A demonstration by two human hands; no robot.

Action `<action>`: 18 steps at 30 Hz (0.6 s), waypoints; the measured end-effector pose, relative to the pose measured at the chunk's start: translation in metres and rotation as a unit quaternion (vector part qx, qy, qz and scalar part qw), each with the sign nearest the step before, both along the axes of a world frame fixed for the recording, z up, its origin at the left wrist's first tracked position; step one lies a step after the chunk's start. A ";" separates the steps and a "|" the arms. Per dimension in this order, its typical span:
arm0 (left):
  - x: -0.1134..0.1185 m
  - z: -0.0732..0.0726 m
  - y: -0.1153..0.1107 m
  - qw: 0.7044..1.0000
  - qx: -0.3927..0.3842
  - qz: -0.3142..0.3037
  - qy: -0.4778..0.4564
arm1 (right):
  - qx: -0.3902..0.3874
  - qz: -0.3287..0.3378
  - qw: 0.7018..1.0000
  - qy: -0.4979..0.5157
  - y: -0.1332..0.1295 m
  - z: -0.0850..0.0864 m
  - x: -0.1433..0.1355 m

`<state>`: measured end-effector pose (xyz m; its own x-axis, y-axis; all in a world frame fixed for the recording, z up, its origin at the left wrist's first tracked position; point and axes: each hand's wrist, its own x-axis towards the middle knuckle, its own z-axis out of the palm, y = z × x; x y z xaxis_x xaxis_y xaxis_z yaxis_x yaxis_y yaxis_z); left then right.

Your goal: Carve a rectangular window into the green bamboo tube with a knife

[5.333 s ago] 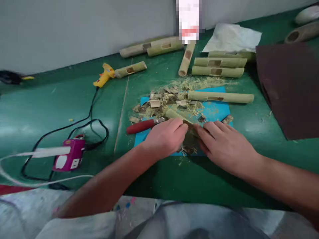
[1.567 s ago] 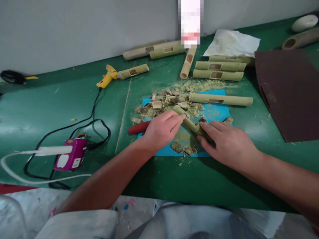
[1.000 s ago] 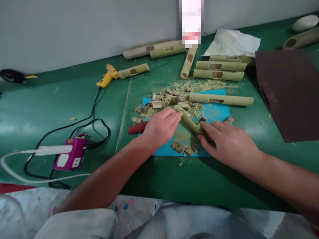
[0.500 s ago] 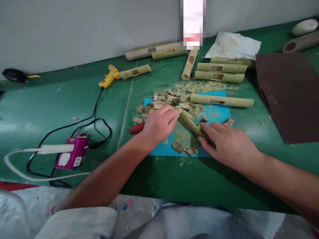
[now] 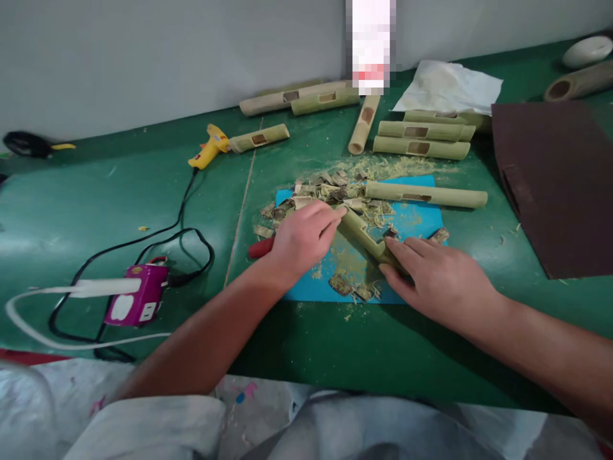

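A green bamboo tube (image 5: 363,234) with a notch cut in its side slants across a blue sheet (image 5: 330,271). My left hand (image 5: 306,236) is closed at the tube's upper end, fingertips on its rim. The lower right end is gripped by my right hand (image 5: 438,275), its thumb and fingers around the tube. A red handle (image 5: 261,248) pokes out left of my left hand; the rest of it is hidden. Bamboo chips and shavings (image 5: 335,185) lie heaped behind the hands. Just beyond, a longer notched bamboo tube (image 5: 450,195) rests on the sheet.
Several cut bamboo tubes (image 5: 421,148) lie at the back, some under white paper (image 5: 447,89). A yellow glue gun (image 5: 211,147) and a purple power box (image 5: 137,294) with cables sit left on the green table (image 5: 297,342). A dark brown sheet (image 5: 555,191) lies right.
My left hand has shifted very slightly left along with its fingertips. My right hand and the tube look almost unmoved.
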<state>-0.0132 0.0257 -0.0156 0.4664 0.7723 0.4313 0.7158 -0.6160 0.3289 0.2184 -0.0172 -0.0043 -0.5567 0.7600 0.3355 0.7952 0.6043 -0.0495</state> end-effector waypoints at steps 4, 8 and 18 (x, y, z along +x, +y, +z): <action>0.000 0.002 0.000 0.998 -0.027 -0.043 0.020 | -0.003 0.005 1.000 0.000 0.000 0.000 0.000; -0.001 0.003 0.000 1.000 -0.008 0.004 0.014 | -0.013 0.005 1.000 0.001 0.000 0.001 0.000; 0.002 0.003 0.000 0.999 -0.021 -0.037 0.003 | -0.051 -0.004 0.999 -0.007 0.000 0.000 0.001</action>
<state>-0.0116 0.0254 -0.0129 0.5256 0.7531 0.3958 0.6710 -0.6529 0.3513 0.2192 -0.0169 -0.0041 -0.5545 0.7944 0.2480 0.8012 0.5902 -0.0989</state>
